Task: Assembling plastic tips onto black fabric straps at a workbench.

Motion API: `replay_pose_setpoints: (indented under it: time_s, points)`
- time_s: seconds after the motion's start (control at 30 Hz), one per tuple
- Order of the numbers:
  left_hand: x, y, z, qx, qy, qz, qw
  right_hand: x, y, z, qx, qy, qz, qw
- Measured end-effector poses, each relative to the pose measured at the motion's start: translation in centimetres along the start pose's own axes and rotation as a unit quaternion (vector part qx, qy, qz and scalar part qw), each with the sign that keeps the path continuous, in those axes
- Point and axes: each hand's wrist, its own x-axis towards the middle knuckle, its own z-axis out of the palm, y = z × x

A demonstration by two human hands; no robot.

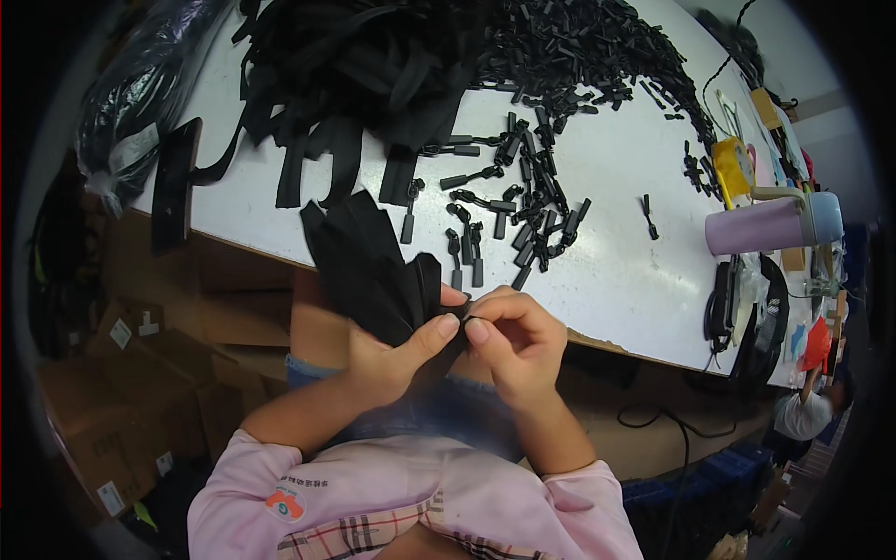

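Strips (364, 266), black and bunched, clamped in left hand (397, 359), fanned out beyond the thumb; right hand (521, 347) pinched just beside, on 1 dark bit (463, 314) too small to tell. Past the 2 hands, on surface (621, 294): loose zipper pulls (528, 168).

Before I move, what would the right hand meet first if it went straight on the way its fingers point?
Past the small black piece at its fingers, the right hand would probably meet the left hand first, at the thumb; depth there is unclear.
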Motion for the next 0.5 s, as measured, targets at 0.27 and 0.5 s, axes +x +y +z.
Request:
replay_pose_setpoints:
  time_s: [0.27, 0.5]
  points:
    - [0.4, 0.3, 0.0, -0.013, -0.020, -0.048, 0.999, 0.6, -1.2, -1.4, 0.130, -0.069, 0.206, 0.967]
    - [0.3, 0.4, 0.0, 0.012, -0.037, -0.021, 0.999, 0.3, -1.2, -0.6, 0.098, -0.001, 0.173, 0.980]
